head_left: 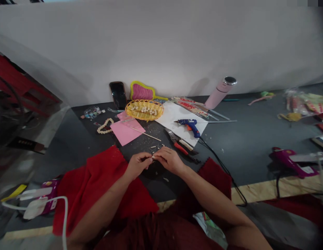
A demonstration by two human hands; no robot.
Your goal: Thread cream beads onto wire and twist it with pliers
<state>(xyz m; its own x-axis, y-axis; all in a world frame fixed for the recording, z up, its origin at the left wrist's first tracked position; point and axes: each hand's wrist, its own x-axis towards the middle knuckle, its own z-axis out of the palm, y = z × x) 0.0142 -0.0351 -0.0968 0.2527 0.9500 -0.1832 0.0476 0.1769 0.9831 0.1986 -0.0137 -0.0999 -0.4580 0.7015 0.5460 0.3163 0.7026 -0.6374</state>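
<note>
My left hand (139,164) and my right hand (168,159) meet fingertip to fingertip over the dark table, both pinching a tiny whitish piece (152,157). What kind of piece it is cannot be made out. Small pale bits lie on the table just beyond the fingertips. A thin wooden stick (146,133) rests a little farther out, its upper end on pink paper (127,131). To the right of my right hand are pliers with red handles (180,146). Beyond them a blue glue gun (190,126) lies on white paper (172,114).
A yellow basket (144,110) holds several small white pieces. Behind stand a phone (118,95) and a pink bottle (219,93). Red cloth (101,177) covers the table's near left. The glue gun's black cord (221,163) runs to the front edge. A purple power strip (294,163) lies right.
</note>
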